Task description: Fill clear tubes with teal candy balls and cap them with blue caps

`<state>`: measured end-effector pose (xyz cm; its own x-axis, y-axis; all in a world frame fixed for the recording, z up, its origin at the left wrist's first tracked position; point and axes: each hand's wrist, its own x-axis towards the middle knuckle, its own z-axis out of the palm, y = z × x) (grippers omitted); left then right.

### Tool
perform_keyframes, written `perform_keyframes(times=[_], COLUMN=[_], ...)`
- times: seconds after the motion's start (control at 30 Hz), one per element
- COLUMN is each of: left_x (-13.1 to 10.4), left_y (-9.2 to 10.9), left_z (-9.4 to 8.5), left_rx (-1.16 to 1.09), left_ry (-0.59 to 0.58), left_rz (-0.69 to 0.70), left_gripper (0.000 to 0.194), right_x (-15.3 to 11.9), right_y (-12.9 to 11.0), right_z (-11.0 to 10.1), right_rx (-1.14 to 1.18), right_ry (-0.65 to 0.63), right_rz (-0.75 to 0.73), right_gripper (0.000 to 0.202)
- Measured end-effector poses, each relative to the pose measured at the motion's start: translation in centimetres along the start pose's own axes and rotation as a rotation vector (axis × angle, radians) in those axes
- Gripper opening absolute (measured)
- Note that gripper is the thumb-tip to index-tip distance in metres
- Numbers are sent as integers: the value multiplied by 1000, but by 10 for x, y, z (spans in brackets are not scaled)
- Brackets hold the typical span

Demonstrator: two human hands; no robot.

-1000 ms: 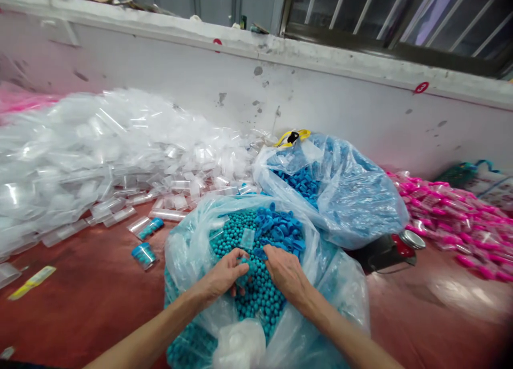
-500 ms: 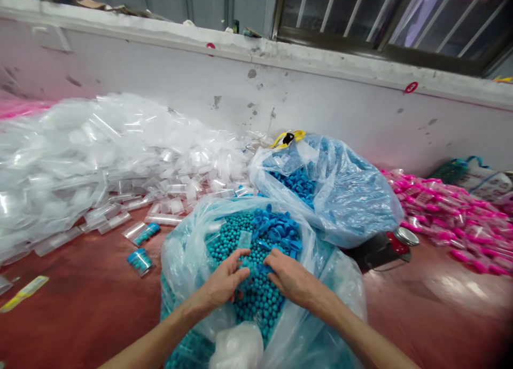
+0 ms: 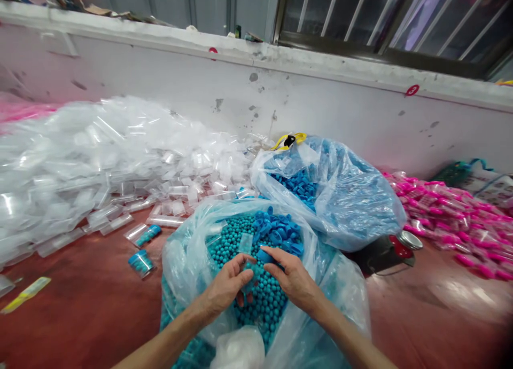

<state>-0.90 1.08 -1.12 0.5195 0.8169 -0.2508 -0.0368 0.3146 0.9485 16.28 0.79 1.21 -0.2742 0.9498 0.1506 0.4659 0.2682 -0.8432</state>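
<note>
My left hand (image 3: pixel 234 281) is closed round a small clear tube holding teal beads, over the open bag. Close to its right, my right hand (image 3: pixel 286 273) pinches a blue cap (image 3: pixel 265 256) between thumb and fingers. Beneath both hands, teal beads (image 3: pixel 266 305) fill a translucent plastic bag (image 3: pixel 180 257). Loose blue caps (image 3: pixel 278 230) lie on the beads at the back right of the bag. Another clear tube (image 3: pixel 246 243) rests on the beads just behind my left hand.
Clear tubes (image 3: pixel 120 161) are heaped at left. Two bead-filled tubes (image 3: pixel 141 262) lie on the red table (image 3: pixel 100 299). Behind is a blue bag (image 3: pixel 352 198) of caps; pink packets (image 3: pixel 452 214) and a dark container with a metal lid (image 3: pixel 409 240) are at right.
My right hand has lifted slightly, and the blue cap in its fingers now shows clearly. My left hand has turned a little, and the tube in it shows more.
</note>
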Motion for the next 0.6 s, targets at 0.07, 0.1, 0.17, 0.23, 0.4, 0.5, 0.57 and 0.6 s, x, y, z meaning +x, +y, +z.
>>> perform_keyframes(times=[0.07, 0.1, 0.17, 0.23, 0.4, 0.5, 0.57, 0.6], left_x=[-1, -1, -1, -1, -1, -1, 0, 0], left_y=[1, 1, 1, -1, 0, 1, 1, 0], left_z=[1, 2, 3, 3, 1, 0, 1, 1], left_rx=[2, 6, 12, 11, 9, 34, 43, 40], left_ry=[-13, -12, 2, 20, 23, -2, -26, -39], left_rz=[-4, -2, 7, 12, 27, 72, 94, 99], left_gripper=[35, 36, 37, 39, 44, 47, 47, 47], right_x=[-3, -5, -8, -10, -8, -4, -2, -1], right_y=[1, 0, -1, -3, -7, -4, 0, 2], right_z=[1, 2, 2, 1, -9, -7, -2, 1], right_rx=[-145, -199, -277, -280, 81, 403, 542, 599], right_ry=[-24, -55, -116, -126, -113, -227, -234, -220], right_rz=[-40, -54, -82, -103, 79, 289, 337, 340], right_gripper=[33, 35, 38, 39, 28, 34, 36, 36])
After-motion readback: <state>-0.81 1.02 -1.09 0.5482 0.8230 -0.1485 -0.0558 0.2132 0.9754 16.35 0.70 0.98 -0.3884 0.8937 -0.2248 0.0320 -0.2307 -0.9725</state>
